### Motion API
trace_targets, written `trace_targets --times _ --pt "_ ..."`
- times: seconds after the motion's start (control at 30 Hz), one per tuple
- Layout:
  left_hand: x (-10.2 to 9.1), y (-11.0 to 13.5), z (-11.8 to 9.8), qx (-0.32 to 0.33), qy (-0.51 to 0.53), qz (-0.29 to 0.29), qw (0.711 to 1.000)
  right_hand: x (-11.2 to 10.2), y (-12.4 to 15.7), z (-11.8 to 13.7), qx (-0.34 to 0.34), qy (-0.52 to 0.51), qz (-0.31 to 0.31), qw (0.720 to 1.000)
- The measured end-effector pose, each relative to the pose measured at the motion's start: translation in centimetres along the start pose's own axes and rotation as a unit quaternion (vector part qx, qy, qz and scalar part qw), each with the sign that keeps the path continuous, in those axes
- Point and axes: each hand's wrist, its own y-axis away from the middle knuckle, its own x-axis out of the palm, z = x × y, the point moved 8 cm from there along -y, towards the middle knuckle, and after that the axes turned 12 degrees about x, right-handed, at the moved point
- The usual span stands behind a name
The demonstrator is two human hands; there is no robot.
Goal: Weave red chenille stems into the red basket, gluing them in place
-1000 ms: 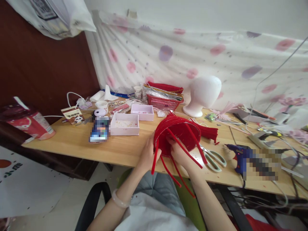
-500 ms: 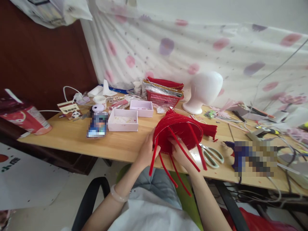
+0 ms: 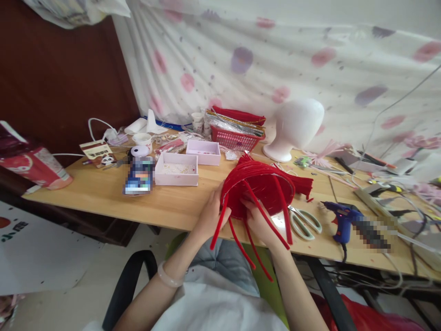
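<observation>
A red cap-shaped piece made of fuzzy chenille stems (image 3: pixel 250 166) is held over the table's front edge, its hollow side facing me. Several loose stems dangle from its rim, and a bundle of stem ends sticks out to the right. My left hand (image 3: pixel 214 214) is closed on the left rim, its fingers partly hidden behind the cap. At the lower rim, my right hand (image 3: pixel 259 223) grips the cap with fingers inside the hollow; some fingertips are hidden. Scissors with pale green handles (image 3: pixel 303 225) lie just right of the cap.
A blue glue gun (image 3: pixel 342 223) lies on the right, among cables. Behind the cap stand a white foam head (image 3: pixel 298 124) and a red basket (image 3: pixel 236 138). To the left are two white boxes (image 3: pixel 177 179), a phone (image 3: pixel 138 177) and a drink cup (image 3: pixel 37 165).
The view has shifted slightly. Both hands keep their hold on the red cap, which has hardly moved; the loose stems hang at slightly different angles.
</observation>
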Motion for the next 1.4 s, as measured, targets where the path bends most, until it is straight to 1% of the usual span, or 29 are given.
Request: trace_targets --times 0.1,0.27,0.37,0.43,0.5,0.57,0.6,0.63,0.73,0.83,0.9,0.97,1.0,1.03,1.07,1.1,1.13,1.17,1.2,1.23,1.3,1.33,1.4 --pt "0.0 0.1 0.2 -0.010 0.001 0.003 1.000 0.1 0.1 0.0 0.002 0.003 0.005 1.000" --pt "-0.1 0.1 0.1 -0.012 0.002 -0.002 1.000 -0.1 0.0 0.9 0.004 0.000 0.019 1.000" --pt "-0.3 0.0 -0.1 -0.007 -0.001 -0.014 1.000 -0.5 0.2 1.3 0.008 -0.022 0.015 1.000" --pt "-0.5 0.0 -0.1 -0.016 -0.002 -0.019 1.000 -1.1 0.7 1.7 0.006 -0.041 0.008 0.999" --pt "-0.6 0.2 0.2 -0.037 -0.003 -0.025 0.999 -2.1 1.4 2.2 0.000 -0.082 -0.009 0.997" --pt "-0.8 0.4 0.7 -0.066 0.001 -0.035 0.997 -3.4 2.2 2.4 0.004 -0.177 -0.036 0.984" --pt "-0.8 0.5 1.0 -0.080 0.008 -0.040 0.996 -4.0 2.7 2.3 0.013 -0.241 -0.043 0.969" --pt "-0.8 0.5 1.3 -0.094 0.018 -0.046 0.994 -4.4 3.1 2.0 0.028 -0.309 -0.045 0.950" --pt "-0.6 0.5 2.4 -0.126 0.054 -0.055 0.989 -4.6 3.9 1.2 0.085 -0.482 -0.014 0.872" --pt "-0.7 0.3 3.0 -0.136 0.069 -0.069 0.986 -4.5 4.5 0.8 0.126 -0.593 0.012 0.795" --pt "-1.3 0.5 2.6 -0.132 0.058 -0.098 0.985 -4.7 4.7 0.8 0.133 -0.632 0.015 0.763" --pt "-2.6 1.2 1.3 -0.120 0.030 -0.160 0.979 -5.3 4.9 0.8 0.128 -0.656 0.002 0.743" --pt "-3.6 1.8 0.0 -0.105 0.009 -0.207 0.973 -5.6 5.0 0.7 0.123 -0.665 -0.007 0.736" --pt "-4.5 2.5 -1.6 -0.087 -0.012 -0.251 0.964 -5.9 5.2 0.7 0.119 -0.672 -0.016 0.730" --pt "-5.3 3.2 -3.7 -0.054 -0.035 -0.298 0.953 -6.2 5.5 0.6 0.116 -0.677 -0.023 0.727" --pt "-5.9 3.7 -6.6 0.021 -0.063 -0.331 0.941 -6.5 5.7 0.6 0.113 -0.679 -0.032 0.725" --pt "-5.4 3.5 -9.2 0.082 -0.070 -0.294 0.950 -6.7 6.1 0.6 0.110 -0.679 -0.039 0.725" --pt "-4.2 2.9 -11.4 0.124 -0.065 -0.225 0.964 -7.0 6.5 0.7 0.105 -0.677 -0.046 0.727" --pt "-2.7 2.3 -13.1 0.145 -0.052 -0.150 0.977 -7.3 6.8 0.9 0.098 -0.672 -0.052 0.732" --pt "-1.7 1.8 -14.3 0.149 -0.023 -0.112 0.982 -7.6 7.2 1.1 0.088 -0.666 -0.056 0.739" --pt "0.4 0.7 -15.4 0.134 0.033 -0.049 0.989 -8.2 7.8 1.8 0.064 -0.649 -0.055 0.756" --pt "1.2 0.2 -15.4 0.116 0.058 -0.033 0.991 -8.4 8.1 2.2 0.053 -0.640 -0.047 0.765" --pt "2.5 -0.4 -14.8 0.077 0.103 -0.031 0.991 -8.8 8.5 2.8 0.027 -0.621 -0.033 0.782"
